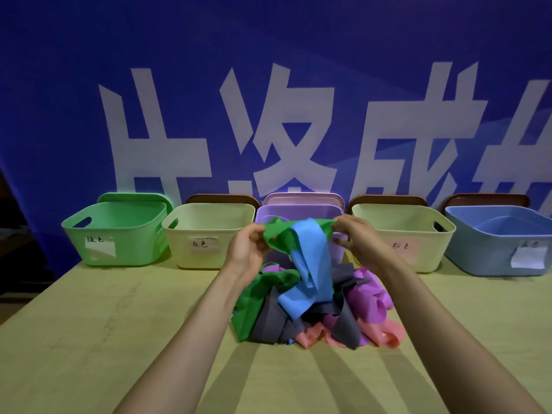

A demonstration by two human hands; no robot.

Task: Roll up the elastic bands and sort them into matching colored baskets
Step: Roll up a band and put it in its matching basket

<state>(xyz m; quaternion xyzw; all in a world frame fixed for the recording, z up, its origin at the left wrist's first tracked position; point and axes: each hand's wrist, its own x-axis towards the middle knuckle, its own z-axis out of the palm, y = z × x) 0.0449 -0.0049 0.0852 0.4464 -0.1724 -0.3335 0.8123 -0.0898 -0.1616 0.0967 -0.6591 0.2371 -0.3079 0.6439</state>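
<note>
Five baskets stand in a row along the far edge of the table (89,339), in front of a blue banner (268,55) with large white characters. Farthest left is the green basket (134,249), with a paper label on its front wall. Next to it is a cream basket (185,252), also labelled.

Right of that, raised above the table, the left hand (248,246) pinches one end of a green band (276,234), fingers curled around the fabric. The band stretches across to the right hand (358,240), which pinches the other end between thumb and fingertips. A blue band (310,258) hangs draped over the green one between the two hands, its lower end trailing down onto the pile of bands (313,321) on the table below.

In the pile, the rest of the green band lies at the left edge. Grey bands (268,318) lie in the middle, coral ones (379,333) at the front right and purple ones (370,297) at the right.

The purple basket (292,209) sits behind the raised hands and is mostly hidden by them. To its right stands a second cream basket (424,252) with a label, touching nothing in the pile. The blue basket (478,255) ends the row at the far right. None of the basket interiors that can be seen holds a band.
</note>
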